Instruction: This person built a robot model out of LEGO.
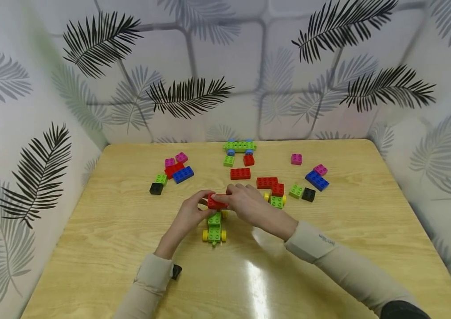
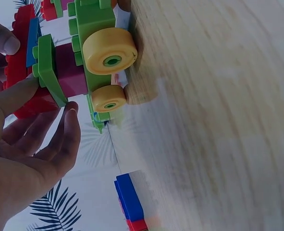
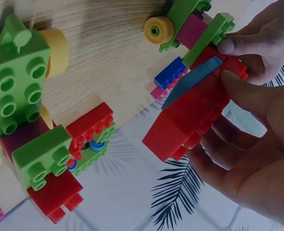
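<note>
Centre frame, both hands meet over the green car (image 1: pixel 214 230). The left hand (image 1: pixel 188 215) and right hand (image 1: pixel 248 204) pinch the red brick (image 1: pixel 217 201) from either side, fingers curled, holding it square above the car's studs.

A red brick (image 1: pixel 217 202) is held level above the far end of a green wheeled car (image 1: pixel 214 230), which stands on yellow wheels near the table's middle, its length running near to far.
</note>
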Demonstrator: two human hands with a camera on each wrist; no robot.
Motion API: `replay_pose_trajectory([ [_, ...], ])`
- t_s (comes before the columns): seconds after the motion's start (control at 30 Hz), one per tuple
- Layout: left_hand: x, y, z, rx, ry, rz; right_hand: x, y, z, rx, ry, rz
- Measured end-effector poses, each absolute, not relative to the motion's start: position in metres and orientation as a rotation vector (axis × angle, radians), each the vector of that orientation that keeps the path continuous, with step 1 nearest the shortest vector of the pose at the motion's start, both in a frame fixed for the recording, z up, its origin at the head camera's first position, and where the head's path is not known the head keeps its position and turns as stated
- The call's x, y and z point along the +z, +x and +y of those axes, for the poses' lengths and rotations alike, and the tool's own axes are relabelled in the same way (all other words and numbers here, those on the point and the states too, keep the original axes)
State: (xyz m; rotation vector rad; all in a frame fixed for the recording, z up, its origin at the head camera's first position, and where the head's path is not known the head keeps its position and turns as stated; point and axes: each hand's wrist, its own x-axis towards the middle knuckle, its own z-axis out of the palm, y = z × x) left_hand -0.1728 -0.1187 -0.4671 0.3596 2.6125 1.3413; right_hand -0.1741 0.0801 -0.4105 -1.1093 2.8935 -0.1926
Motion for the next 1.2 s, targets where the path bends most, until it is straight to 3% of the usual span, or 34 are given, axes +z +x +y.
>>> replay_pose_trajectory([
  [0.57, -0.4656, -0.1694, -0.1183, 1.328, 0.402, 2.649, -0.4129, -0.1705, 0.0765, -0.097, -1.082, 2.906],
  [1.2, -0.4599, -0.1737, -0.1228, 1.233, 0.618, 2.711, -0.4121, -0.1690, 0.0757, -0.051, -1.069, 2.884],
])
